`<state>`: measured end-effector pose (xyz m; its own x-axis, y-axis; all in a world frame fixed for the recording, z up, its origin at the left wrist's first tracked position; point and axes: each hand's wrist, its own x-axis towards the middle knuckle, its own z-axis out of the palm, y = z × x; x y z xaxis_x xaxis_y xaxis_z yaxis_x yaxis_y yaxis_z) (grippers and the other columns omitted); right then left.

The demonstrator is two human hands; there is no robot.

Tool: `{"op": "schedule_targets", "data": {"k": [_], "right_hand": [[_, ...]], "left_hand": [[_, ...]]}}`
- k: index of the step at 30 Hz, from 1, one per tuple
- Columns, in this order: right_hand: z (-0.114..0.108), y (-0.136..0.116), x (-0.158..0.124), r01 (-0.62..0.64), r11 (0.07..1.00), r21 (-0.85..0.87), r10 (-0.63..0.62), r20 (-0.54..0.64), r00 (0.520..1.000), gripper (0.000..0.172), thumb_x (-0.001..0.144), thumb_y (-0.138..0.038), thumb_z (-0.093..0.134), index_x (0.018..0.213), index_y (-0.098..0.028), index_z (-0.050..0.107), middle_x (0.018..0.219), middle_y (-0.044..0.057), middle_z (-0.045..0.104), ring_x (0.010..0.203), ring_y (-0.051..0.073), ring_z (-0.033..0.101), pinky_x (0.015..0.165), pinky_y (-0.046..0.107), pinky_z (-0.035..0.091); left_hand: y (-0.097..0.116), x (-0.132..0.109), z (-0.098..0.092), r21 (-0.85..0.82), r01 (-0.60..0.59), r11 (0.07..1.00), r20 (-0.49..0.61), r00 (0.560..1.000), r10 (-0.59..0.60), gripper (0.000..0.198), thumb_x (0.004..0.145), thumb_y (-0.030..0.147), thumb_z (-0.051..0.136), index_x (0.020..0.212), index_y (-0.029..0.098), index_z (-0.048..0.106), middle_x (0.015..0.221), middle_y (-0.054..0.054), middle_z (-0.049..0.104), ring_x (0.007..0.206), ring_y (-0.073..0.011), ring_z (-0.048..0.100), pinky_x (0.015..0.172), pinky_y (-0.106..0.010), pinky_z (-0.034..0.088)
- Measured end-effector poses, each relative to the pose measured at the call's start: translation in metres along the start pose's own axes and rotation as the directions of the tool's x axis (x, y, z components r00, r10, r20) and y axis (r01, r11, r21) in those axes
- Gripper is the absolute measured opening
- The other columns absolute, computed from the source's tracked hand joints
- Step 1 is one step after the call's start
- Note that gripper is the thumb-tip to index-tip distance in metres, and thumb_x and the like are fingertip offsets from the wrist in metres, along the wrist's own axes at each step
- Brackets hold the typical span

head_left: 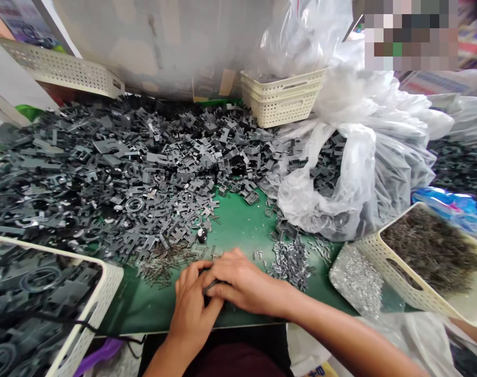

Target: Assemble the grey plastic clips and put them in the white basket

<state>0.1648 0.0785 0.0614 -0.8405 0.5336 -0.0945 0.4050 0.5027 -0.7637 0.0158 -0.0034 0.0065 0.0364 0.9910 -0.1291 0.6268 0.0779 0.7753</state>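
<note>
Beyond the fingers [226, 264], a wide heap of dark gray plastic parts [144, 162] spreads across a green work mat [238, 225]. Left of the fingers sits a white perforated basket [112, 285] full of black pieces. To their right, a tilted basket [414, 298] holds fine dark metal pins, beside a clear bag of silver bits [356, 283]. Farther ahead, stacked cream baskets [283, 107] stand by a bulging clear plastic bag [332, 204] of dark parts.

left hand [193, 309] and right hand [242, 280] overlap, both curled, right forearm [340, 335] slanting inward.
</note>
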Motion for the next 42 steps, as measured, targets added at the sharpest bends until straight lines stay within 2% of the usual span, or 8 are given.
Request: {"op": "schedule_targets", "data": {"k": [5,8,10,12,17,26,35,42], "right_hand": [[-0.019,0.01,-0.009,-0.21,0.975,0.079,0.217,-0.09,0.972,0.007,0.092,-0.024,0.055,0.093,-0.02,0.06,0.086,0.001,0.061,0.085,0.016,0.052,0.078,0.028,0.037],[-0.029,0.016,-0.014,-0.254,0.967,-0.015,0.253,-0.056,0.966,0.011,0.087,-0.026,0.062,0.096,-0.022,0.062,0.078,0.0,0.058,0.085,0.018,0.049,0.079,0.031,0.034],[-0.03,0.017,-0.014,-0.211,0.969,-0.132,0.215,0.016,0.977,0.016,0.083,-0.025,0.067,0.099,-0.024,0.064,0.069,-0.001,0.057,0.084,0.02,0.048,0.08,0.033,0.03],[-0.029,0.016,-0.011,-0.142,0.963,-0.229,0.163,0.077,0.984,0.009,0.085,-0.025,0.066,0.094,-0.024,0.067,0.064,-0.001,0.059,0.083,0.02,0.047,0.08,0.035,0.027],[-0.03,0.014,-0.005,-0.016,0.935,-0.355,0.088,0.188,0.978,0.014,0.092,-0.026,0.057,0.086,-0.02,0.068,0.068,0.003,0.065,0.084,0.021,0.046,0.075,0.036,0.023],[-0.036,0.017,0.003,0.043,0.961,-0.273,0.027,0.245,0.969,0.02,0.097,-0.029,0.047,0.089,-0.02,0.063,0.085,0.002,0.06,0.085,0.019,0.04,0.074,0.033,0.023],[-0.037,0.024,0.011,0.11,0.955,-0.276,-0.015,0.323,0.946,0.02,0.097,-0.029,0.046,0.086,-0.019,0.059,0.086,0.002,0.054,0.086,0.019,0.039,0.071,0.033,0.022],[-0.037,0.033,0.016,0.121,0.978,-0.172,-0.051,0.365,0.93,0.015,0.096,-0.028,0.049,0.09,-0.02,0.061,0.089,0.001,0.057,0.088,0.018,0.041,0.073,0.032,0.023]], "left_hand": [[0.003,0.001,-0.002,0.021,-0.002,1.0,-0.025,1.0,0.002,0.017,0.086,0.031,0.05,0.095,0.026,0.063,0.112,-0.005,0.054,0.108,-0.0273,0.049,0.088,-0.048,0.04],[0.002,0.0,-0.001,0.029,-0.016,0.999,-0.039,0.999,0.017,0.016,0.085,0.029,0.05,0.095,0.027,0.063,0.112,-0.005,0.054,0.108,-0.0277,0.049,0.088,-0.048,0.04],[0.001,0.0,0.0,0.027,-0.022,0.999,-0.041,0.999,0.023,0.017,0.085,0.03,0.05,0.096,0.027,0.063,0.113,-0.005,0.053,0.109,-0.0279,0.049,0.087,-0.048,0.04],[-0.001,0.001,0.001,0.025,-0.028,0.999,-0.038,0.999,0.029,0.017,0.086,0.031,0.05,0.097,0.027,0.063,0.113,-0.006,0.053,0.109,-0.0279,0.049,0.087,-0.049,0.039],[-0.002,0.001,0.001,0.029,-0.036,0.999,-0.033,0.999,0.037,0.018,0.086,0.032,0.05,0.098,0.028,0.063,0.113,-0.005,0.053,0.109,-0.0277,0.049,0.088,-0.049,0.039],[-0.001,0.001,-0.001,0.02,-0.024,1.0,-0.012,1.0,0.024,0.018,0.086,0.034,0.051,0.098,0.03,0.064,0.113,-0.005,0.053,0.11,-0.0282,0.048,0.088,-0.049,0.039],[-0.001,0.001,0.0,0.028,-0.015,0.999,-0.012,1.0,0.015,0.019,0.086,0.034,0.052,0.099,0.032,0.065,0.113,-0.004,0.053,0.11,-0.0281,0.048,0.089,-0.049,0.039],[0.0,0.002,-0.002,0.055,-0.023,0.998,-0.034,0.999,0.025,0.018,0.084,0.033,0.054,0.097,0.03,0.067,0.112,-0.004,0.055,0.108,-0.0271,0.05,0.087,-0.046,0.043]]}}
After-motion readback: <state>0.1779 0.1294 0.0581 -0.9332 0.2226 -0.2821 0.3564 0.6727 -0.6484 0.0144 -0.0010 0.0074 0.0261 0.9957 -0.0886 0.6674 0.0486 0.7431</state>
